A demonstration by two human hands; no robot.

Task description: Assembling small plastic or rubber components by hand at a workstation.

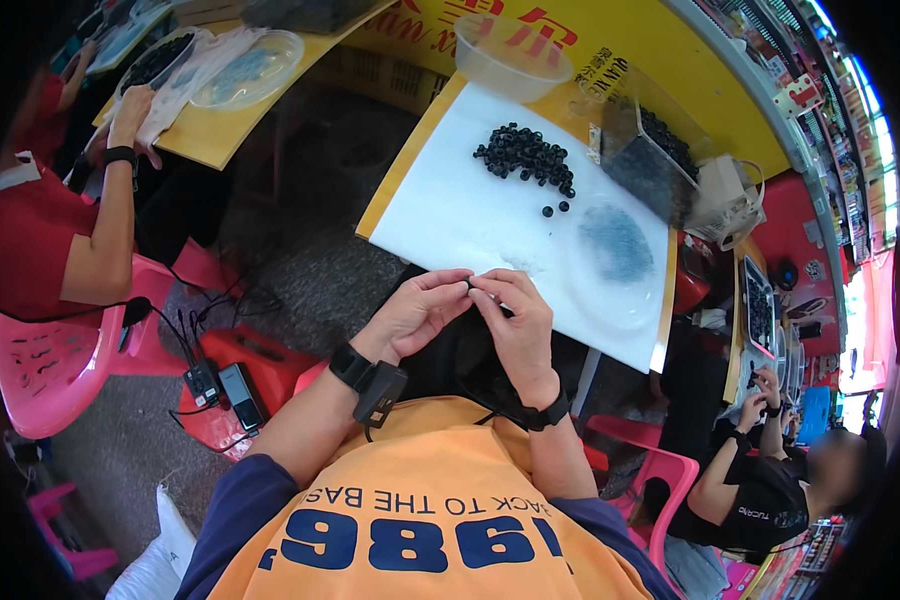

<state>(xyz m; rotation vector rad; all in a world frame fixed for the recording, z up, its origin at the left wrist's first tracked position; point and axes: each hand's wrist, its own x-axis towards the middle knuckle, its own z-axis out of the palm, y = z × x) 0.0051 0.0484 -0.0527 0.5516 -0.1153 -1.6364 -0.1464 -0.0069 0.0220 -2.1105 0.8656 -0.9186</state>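
Note:
My left hand and my right hand meet at the near edge of the white tabletop. Their thumbs and fingertips pinch a small black round part, mostly hidden by the fingers. On the tabletop beyond lies a heap of small black round parts, with a couple lying loose beside it. Right of the heap stands a clear round tray with a thin layer of grey-blue bits in it.
A clear tub stands at the far edge. Beside it is a transparent bin holding more black parts, next to a white container. A co-worker sits left, another right. A red stool carries chargers and cables.

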